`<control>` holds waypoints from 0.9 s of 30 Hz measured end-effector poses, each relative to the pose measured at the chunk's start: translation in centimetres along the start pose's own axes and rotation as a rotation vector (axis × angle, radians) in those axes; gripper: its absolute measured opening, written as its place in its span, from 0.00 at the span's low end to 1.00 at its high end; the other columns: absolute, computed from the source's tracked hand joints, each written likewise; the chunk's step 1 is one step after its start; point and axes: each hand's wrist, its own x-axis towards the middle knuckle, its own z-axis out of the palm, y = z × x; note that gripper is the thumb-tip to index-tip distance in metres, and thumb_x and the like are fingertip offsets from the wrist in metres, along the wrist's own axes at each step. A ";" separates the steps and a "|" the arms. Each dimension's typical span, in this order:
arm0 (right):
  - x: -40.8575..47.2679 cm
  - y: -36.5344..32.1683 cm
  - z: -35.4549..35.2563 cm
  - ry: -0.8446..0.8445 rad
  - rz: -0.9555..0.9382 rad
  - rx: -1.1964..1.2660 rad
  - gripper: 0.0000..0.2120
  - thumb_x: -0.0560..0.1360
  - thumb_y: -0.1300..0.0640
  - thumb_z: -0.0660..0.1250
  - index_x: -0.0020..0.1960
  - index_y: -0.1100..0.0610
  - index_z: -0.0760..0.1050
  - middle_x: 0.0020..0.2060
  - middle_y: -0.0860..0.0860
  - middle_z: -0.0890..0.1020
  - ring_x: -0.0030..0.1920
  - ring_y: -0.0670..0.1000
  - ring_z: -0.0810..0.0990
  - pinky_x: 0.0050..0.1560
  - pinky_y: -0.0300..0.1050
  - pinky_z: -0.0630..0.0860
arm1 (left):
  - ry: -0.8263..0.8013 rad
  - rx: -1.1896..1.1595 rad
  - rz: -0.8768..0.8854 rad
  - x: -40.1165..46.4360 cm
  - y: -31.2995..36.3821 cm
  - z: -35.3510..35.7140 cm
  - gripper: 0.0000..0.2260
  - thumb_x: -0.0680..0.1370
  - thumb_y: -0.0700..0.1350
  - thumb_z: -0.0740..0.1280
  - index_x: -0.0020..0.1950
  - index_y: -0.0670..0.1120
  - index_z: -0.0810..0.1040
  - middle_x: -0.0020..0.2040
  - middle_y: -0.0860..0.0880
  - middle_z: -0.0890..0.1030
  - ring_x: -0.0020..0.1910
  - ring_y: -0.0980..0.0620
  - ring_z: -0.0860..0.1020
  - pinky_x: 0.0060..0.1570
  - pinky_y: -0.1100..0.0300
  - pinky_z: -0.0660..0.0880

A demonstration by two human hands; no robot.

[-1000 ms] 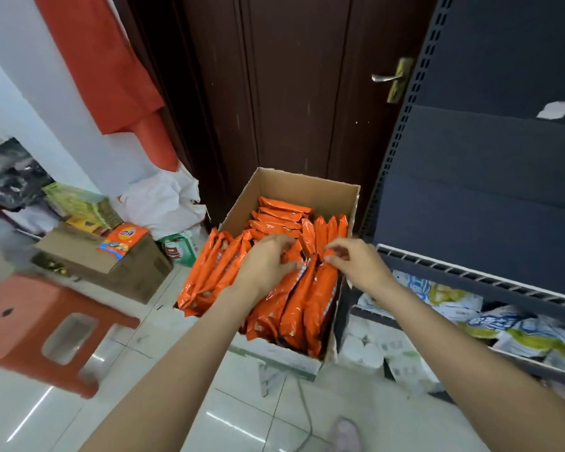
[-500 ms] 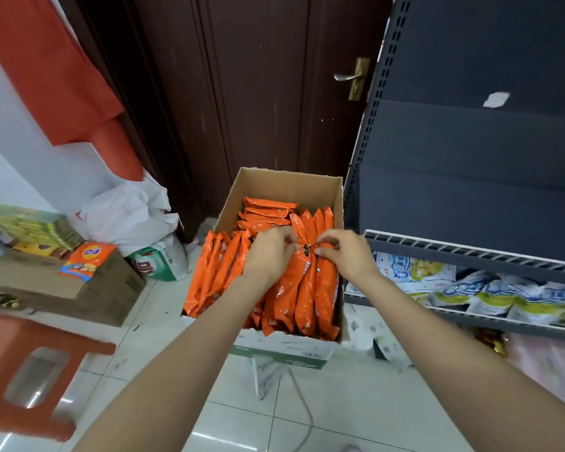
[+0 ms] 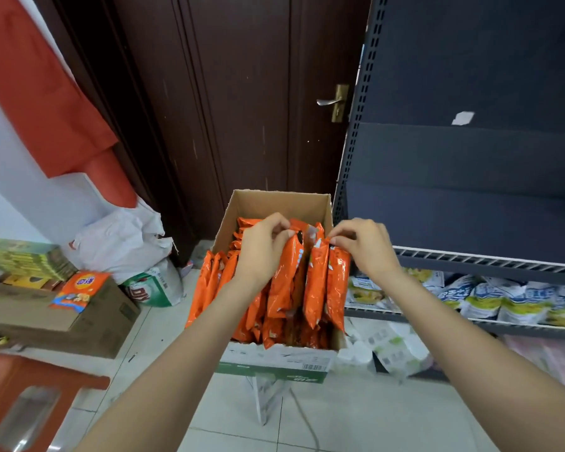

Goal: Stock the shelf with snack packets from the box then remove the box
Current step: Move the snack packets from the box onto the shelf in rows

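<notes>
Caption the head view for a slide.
Both hands, left and right, lift orange snack packets from the cardboard box beside the shelf.

The snack packets (image 3: 282,282) are glossy orange with small white and dark print. The box (image 3: 274,203) is plain brown cardboard inside, white with a green band along its front edge. The shelf (image 3: 470,216) is dark blue-grey. Behind stands a dark brown door (image 3: 242,93); a red stool (image 3: 30,402) sits on pale floor tiles (image 3: 340,429).
</notes>
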 end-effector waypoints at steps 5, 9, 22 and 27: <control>1.0 -0.2 -4.9 0.202 0.012 0.056 0.04 0.72 0.60 0.70 0.43 0.52 0.83 0.39 0.47 0.80 0.41 0.46 0.78 0.42 0.36 0.70 | 0.058 -0.045 0.103 2.5 4.8 0.8 0.03 0.78 0.40 0.65 0.46 0.45 0.78 0.41 0.53 0.80 0.43 0.58 0.77 0.44 0.76 0.68; 1.8 2.0 -9.5 0.345 0.043 0.113 0.05 0.71 0.60 0.70 0.41 0.52 0.82 0.38 0.48 0.83 0.41 0.46 0.81 0.47 0.46 0.77 | 0.044 -0.123 0.199 4.5 8.6 3.7 0.04 0.78 0.38 0.63 0.46 0.44 0.77 0.42 0.52 0.82 0.45 0.57 0.79 0.51 0.66 0.74; 2.2 22.5 -26.2 0.427 0.183 -0.019 0.05 0.71 0.61 0.70 0.40 0.53 0.83 0.37 0.46 0.83 0.41 0.44 0.81 0.48 0.43 0.77 | -0.131 -0.195 0.251 11.4 21.5 26.4 0.03 0.76 0.40 0.67 0.44 0.46 0.78 0.38 0.54 0.81 0.39 0.63 0.77 0.41 0.77 0.68; 4.0 30.7 -31.5 0.457 0.246 -0.051 0.06 0.72 0.62 0.70 0.40 0.53 0.82 0.37 0.46 0.82 0.39 0.42 0.79 0.44 0.36 0.73 | -0.179 -0.254 0.209 14.6 25.6 34.8 0.04 0.77 0.39 0.66 0.44 0.46 0.78 0.40 0.52 0.82 0.41 0.60 0.79 0.42 0.73 0.71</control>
